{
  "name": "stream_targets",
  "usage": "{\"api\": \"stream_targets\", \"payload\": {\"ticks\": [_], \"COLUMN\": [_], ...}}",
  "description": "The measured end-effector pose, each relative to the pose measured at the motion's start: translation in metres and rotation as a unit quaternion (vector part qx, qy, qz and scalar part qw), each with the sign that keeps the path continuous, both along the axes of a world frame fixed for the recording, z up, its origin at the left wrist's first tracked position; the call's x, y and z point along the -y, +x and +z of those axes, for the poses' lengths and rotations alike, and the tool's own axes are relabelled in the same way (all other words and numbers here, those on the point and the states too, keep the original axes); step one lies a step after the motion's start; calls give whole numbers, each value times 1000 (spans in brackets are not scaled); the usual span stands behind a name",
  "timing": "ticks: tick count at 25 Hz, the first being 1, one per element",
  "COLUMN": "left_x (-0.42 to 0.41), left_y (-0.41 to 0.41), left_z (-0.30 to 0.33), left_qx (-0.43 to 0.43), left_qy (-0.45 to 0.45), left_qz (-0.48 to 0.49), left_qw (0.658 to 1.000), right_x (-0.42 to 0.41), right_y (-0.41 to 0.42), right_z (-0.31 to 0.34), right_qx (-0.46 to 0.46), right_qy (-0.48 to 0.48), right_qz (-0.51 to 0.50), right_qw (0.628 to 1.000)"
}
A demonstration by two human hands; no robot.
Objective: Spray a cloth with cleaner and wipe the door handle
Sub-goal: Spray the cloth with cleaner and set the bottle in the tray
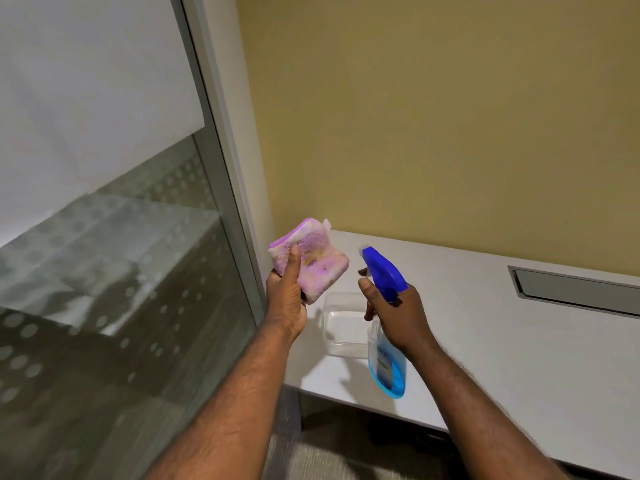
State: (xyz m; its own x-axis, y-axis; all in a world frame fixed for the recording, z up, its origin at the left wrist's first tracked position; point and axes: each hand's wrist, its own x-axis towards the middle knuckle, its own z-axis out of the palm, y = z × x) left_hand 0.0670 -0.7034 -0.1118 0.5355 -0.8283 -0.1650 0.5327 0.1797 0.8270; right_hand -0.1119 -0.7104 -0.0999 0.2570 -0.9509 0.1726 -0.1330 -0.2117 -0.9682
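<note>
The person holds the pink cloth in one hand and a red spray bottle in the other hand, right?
Not quite. The head view shows the spray bottle has a blue nozzle and blue liquid, not red. The right hand holds it, and the left hand holds the pink cloth.

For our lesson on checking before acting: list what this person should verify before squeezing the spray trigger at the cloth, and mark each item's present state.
1. Cloth held firmly in left hand: ok.
2. Spray bottle gripped by right hand: ok.
3. Nozzle aimed at the cloth: ok, it points leftward at it.
4. Finger on the trigger: cannot tell, the trigger is hidden.
5. Liquid left in the bottle: ok, blue liquid shows at the bottom.
6. Door handle within reach: cannot tell, none in view.
</note>
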Motion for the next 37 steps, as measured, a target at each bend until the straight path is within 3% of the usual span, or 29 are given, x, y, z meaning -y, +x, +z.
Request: {"api": "stream_targets", "payload": {"ticks": [9, 17, 23, 28, 30, 32, 37], "left_x": [-15, -15, 1, 23, 33, 42, 64], "left_y": [7, 4, 8, 11, 10, 10, 17], "left_z": [-4, -4, -3, -6, -11, -18, -36], "left_qx": [147, 140, 124, 167, 248, 332, 562], "left_qy": [45, 49, 30, 47, 20, 1, 50], "left_qz": [-48, -50, -42, -24, -22, -27, -10], "left_qw": [987, 988, 991, 985, 968, 943, 826], "right_x": [-38, -34, -28, -2, 19, 42, 88], "right_y": [24, 39, 30, 20, 14, 7, 1], "right_z": [-3, -12, -21, -19, -18, -23, -46], "right_qx": [-79, -192, -173, -60, -30, -60, -119], "right_qy": [-20, -45, -31, -27, -34, -62, -108], "right_qz": [24, -70, -76, -84, -118, -157, -170], "right_qw": [996, 978, 982, 994, 992, 984, 972]}}
